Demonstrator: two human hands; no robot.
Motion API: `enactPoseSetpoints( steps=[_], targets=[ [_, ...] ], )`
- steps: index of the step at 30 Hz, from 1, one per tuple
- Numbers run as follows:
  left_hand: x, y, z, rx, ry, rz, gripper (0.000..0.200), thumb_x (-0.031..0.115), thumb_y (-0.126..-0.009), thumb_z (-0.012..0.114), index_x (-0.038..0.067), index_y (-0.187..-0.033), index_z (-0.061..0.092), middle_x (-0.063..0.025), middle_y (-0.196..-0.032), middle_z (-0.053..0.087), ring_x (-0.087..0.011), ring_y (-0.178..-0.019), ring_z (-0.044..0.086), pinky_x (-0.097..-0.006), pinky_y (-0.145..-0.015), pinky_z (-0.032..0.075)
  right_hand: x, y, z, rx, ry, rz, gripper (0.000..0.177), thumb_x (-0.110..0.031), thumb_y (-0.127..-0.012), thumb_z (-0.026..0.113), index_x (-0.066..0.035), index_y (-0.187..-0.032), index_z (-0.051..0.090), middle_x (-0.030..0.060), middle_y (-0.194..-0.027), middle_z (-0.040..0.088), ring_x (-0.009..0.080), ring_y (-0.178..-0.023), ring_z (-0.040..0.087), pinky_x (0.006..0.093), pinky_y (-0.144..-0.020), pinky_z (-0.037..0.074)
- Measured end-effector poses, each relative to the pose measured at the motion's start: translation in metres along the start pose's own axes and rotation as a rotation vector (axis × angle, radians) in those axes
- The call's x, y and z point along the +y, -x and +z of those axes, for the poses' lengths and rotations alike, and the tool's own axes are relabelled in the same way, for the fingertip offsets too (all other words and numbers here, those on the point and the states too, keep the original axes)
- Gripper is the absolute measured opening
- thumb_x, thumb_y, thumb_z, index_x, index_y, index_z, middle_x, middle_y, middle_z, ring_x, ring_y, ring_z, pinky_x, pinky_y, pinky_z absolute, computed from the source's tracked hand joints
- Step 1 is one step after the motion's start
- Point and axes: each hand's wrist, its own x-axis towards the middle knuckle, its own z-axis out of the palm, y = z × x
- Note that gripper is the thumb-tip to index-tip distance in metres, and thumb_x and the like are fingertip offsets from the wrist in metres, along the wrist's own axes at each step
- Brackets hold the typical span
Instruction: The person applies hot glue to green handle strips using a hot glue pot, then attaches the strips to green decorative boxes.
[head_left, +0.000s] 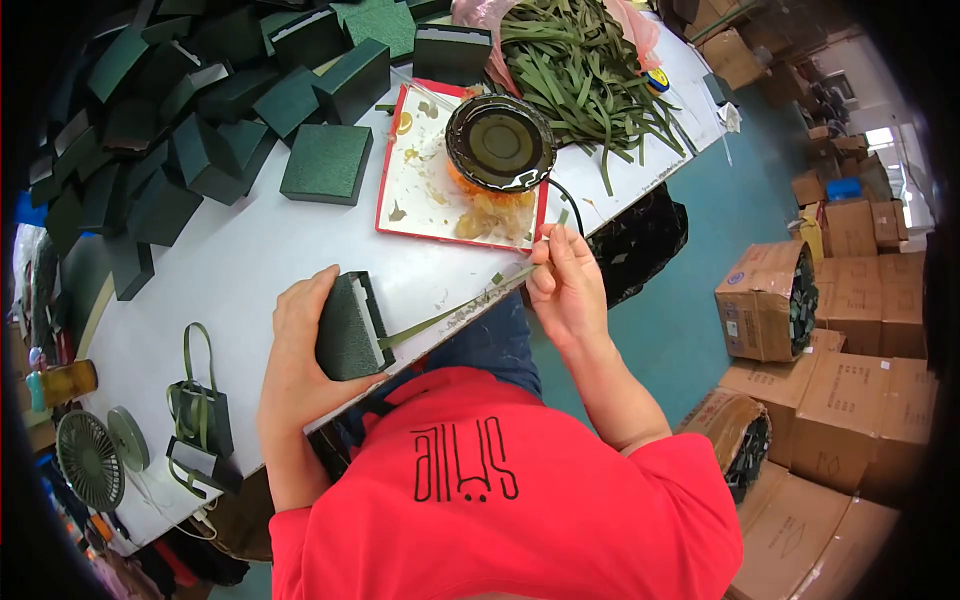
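My left hand grips a small dark green box at the front edge of the table, thumb below and fingers along its far side. A flat green ribbon runs from the box's right side across to my right hand. The fingers of that hand are pinched on the ribbon's far end, a bit of which sticks up above them. Beyond the hands lies a white tray with a red rim, smeared with yellowish residue. On it stands a round dark pot, which looks like a glue pot.
Many green boxes are heaped at the back left of the white table. A pile of green ribbons lies at the back right. Ribbon-handled boxes and a fan are at left. Cartons stand right.
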Motion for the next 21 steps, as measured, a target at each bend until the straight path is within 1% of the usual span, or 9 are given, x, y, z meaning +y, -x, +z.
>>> enactPoseSetpoints(
  steps=[1,2,5,8,14,21],
  targets=[
    [0.001,-0.002,0.001,-0.009,0.003,0.011,0.108,0.021,-0.049,0.092,0.004,-0.143,0.042,-0.0159,-0.138,0.048,-0.0346,-0.128,0.046,-0.0415,-0.108,0.037,-0.002,-0.004,0.000,-0.034,0.038,-0.014,0.018,-0.022,-0.101,0.060,-0.005,-0.109,0.063,0.0024,-0.076,0.064,0.0069,-0.053,0.053,0.0193,-0.047,0.042],
    [0.002,-0.004,0.002,-0.015,-0.001,0.025,0.107,0.022,-0.051,0.092,0.004,-0.144,0.042,-0.0160,-0.138,0.048,-0.0346,-0.128,0.045,-0.0421,-0.108,0.038,-0.003,-0.008,0.001,-0.033,0.103,-0.039,0.018,-0.021,-0.101,0.060,-0.005,-0.107,0.063,0.0024,-0.075,0.063,0.0068,-0.052,0.052,0.0197,-0.046,0.041],
    [0.008,-0.008,0.006,-0.030,0.035,0.042,0.104,0.020,-0.052,0.091,0.004,-0.144,0.043,-0.0160,-0.136,0.052,-0.0373,-0.127,0.046,-0.0449,-0.108,0.035,-0.006,-0.020,0.003,-0.025,0.297,-0.115,0.018,-0.021,-0.100,0.062,-0.003,-0.104,0.062,0.0027,-0.071,0.061,0.0063,-0.048,0.048,0.0209,-0.042,0.038],
    [0.009,-0.010,0.008,-0.043,0.028,0.057,0.104,0.019,-0.052,0.090,0.004,-0.144,0.043,-0.0153,-0.138,0.051,-0.0370,-0.128,0.045,-0.0454,-0.108,0.035,-0.006,-0.028,0.007,-0.011,0.342,-0.138,0.021,-0.021,-0.099,0.064,-0.001,-0.102,0.061,0.0032,-0.070,0.061,0.0058,-0.048,0.047,0.0202,-0.043,0.036],
    [0.012,-0.012,0.009,-0.050,0.013,0.073,0.103,0.018,-0.052,0.090,0.005,-0.144,0.044,-0.0137,-0.139,0.051,-0.0362,-0.128,0.045,-0.0449,-0.107,0.035,-0.004,-0.037,0.014,0.001,0.376,-0.152,0.021,-0.021,-0.098,0.064,0.000,-0.099,0.060,0.0026,-0.069,0.060,0.0053,-0.047,0.046,0.0196,-0.043,0.036],
    [0.016,-0.014,0.008,-0.054,-0.002,0.076,0.102,0.020,-0.053,0.089,0.005,-0.144,0.045,-0.0126,-0.139,0.052,-0.0348,-0.127,0.046,-0.0440,-0.107,0.036,-0.009,-0.041,0.016,0.020,0.444,-0.080,0.021,-0.020,-0.097,0.066,-0.001,-0.092,0.060,0.0018,-0.066,0.059,0.0051,-0.045,0.045,0.0198,-0.041,0.034]
  ],
)
